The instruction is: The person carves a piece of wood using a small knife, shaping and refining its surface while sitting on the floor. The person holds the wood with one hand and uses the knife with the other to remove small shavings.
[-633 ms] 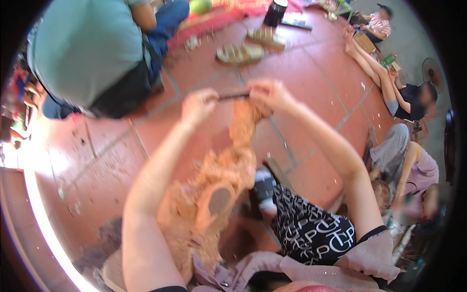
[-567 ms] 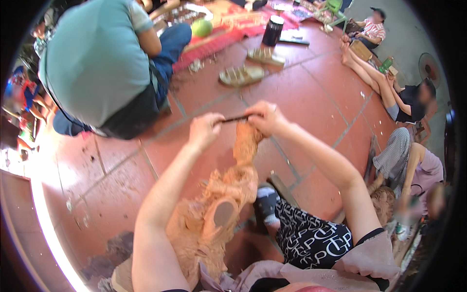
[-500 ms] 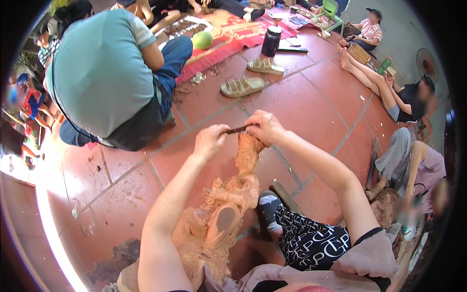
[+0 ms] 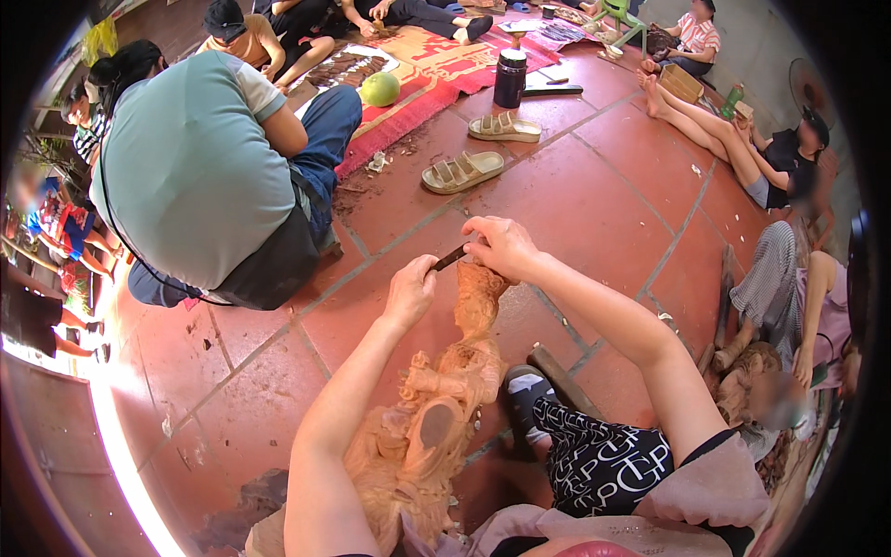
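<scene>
A carved wooden figure [image 4: 471, 369], orange-brown and deeply worked, stretches away from my lap with its narrow end far from me. At that end, a thin dark bar-like tool [image 4: 450, 258] spans the gap between my hands. My left hand [image 4: 411, 291] is closed round its near-left end. The other end is pinched by my right hand [image 4: 501, 247], whose lower fingers rest against the tip of the carving. My fingers hide both ends of the tool, so its exact kind cannot be made out.
A seated person in a grey-green shirt [image 4: 195, 167] is close on the left. Ahead lie tan sandals [image 4: 462, 172], a dark jar [image 4: 510, 79] and a red mat [image 4: 436, 70] with a green round fruit [image 4: 380, 90]. A wooden bar [image 4: 563, 379] lies by my foot. People sit along the right.
The tool has tilted more, its left end dropping as my left hand moved down and slightly right. The whole view has shifted a little; both hands keep their hold.
</scene>
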A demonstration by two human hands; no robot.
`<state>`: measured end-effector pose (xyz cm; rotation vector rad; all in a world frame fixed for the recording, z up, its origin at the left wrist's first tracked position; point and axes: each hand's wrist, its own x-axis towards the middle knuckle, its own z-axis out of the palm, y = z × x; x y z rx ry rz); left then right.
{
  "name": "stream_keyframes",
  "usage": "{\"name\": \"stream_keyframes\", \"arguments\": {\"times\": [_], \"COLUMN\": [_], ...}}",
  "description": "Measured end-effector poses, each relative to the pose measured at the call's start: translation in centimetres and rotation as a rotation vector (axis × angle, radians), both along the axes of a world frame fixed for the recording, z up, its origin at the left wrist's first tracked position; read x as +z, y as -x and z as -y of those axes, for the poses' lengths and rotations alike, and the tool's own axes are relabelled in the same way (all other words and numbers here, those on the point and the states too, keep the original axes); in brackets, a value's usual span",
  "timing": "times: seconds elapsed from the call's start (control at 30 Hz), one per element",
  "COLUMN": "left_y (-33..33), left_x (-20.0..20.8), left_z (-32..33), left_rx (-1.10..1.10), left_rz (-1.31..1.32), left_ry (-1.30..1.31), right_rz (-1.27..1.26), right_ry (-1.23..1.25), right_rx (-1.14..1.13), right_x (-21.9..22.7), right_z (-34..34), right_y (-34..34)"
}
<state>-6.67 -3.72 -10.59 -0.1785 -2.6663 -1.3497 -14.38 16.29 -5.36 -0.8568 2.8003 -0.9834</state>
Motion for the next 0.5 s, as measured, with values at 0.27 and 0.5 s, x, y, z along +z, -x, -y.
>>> {"name": "stream_keyframes", "arguments": {"times": [0.27,0.5], "left_y": [0.3,1.1], "left_x": [-0.2,1.0], "left_z": [-0.1,0.1], "left_rx": [-0.006,0.005], "left_rz": [0.012,-0.142], "left_ry": [0.042,0.364], "right_rz": [0.147,0.093], "right_ry": [0.231,0.209], "right_rx": [-0.155,-0.124], "right_x": [-1.7,-1.2], "right_z": [-1.5,-1.3], "right_y": [-0.6,-0.5]}}
